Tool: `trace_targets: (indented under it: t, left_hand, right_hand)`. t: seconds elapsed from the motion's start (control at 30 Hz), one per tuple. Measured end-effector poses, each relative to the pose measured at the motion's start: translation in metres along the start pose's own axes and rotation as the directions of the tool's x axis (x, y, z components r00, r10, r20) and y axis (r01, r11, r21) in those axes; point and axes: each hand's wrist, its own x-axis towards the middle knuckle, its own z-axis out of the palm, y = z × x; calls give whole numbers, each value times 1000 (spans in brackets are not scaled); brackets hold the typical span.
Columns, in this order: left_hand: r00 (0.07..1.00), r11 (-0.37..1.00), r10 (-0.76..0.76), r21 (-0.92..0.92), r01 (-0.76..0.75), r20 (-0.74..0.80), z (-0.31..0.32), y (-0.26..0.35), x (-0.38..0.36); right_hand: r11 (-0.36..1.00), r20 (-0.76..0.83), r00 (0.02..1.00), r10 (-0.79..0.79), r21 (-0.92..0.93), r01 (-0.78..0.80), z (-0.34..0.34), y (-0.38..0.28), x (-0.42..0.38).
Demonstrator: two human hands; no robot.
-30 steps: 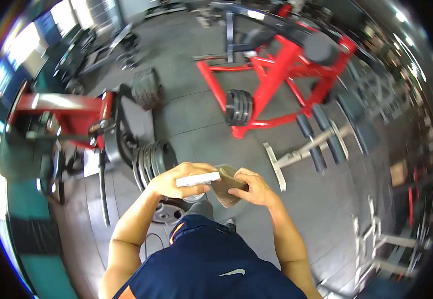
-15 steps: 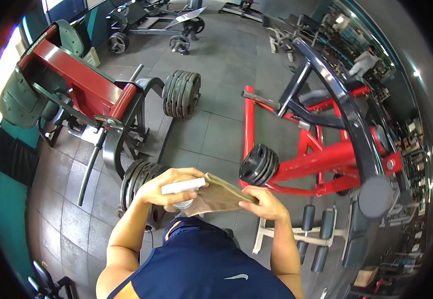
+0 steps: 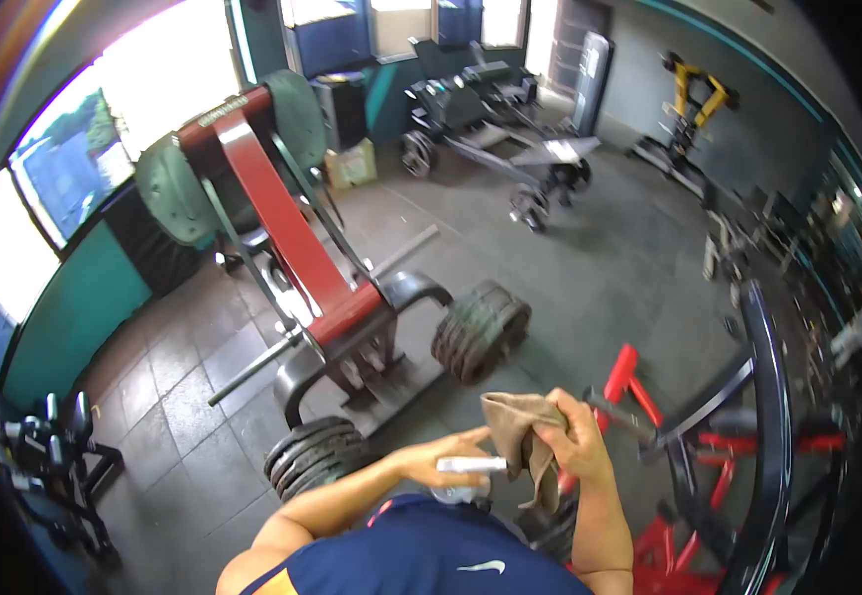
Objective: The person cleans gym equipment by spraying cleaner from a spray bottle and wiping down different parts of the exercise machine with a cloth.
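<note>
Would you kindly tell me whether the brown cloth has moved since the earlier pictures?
Yes: relative to the farther weight plates, the brown cloth now appears higher, closer beneath them, though the view also turned.

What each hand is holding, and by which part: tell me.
The left hand grips what looks like a spray bottle at its white head. The right hand holds a brown cloth by its bunched right side, the rest hanging loose.
</note>
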Motion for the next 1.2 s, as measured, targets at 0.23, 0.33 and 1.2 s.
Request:
trace_targets:
  t: [0.23, 0.33, 1.2]
  left_hand:
    - [910, 983, -114, 88, 162, -397, -39, -16, 61]
    - [798, 986, -55, 91, 137, -601, -72, -37, 65]
    - [504, 930, 32, 211, 301, -863, -242, -140, 113]
  right_hand:
    - [995, 159, 983, -95, -19, 99, -55, 11, 128]
    - [887, 195, 891, -410, -142, 439, -77, 28, 174]
    - [998, 71, 996, -44, 54, 40, -102, 126, 428]
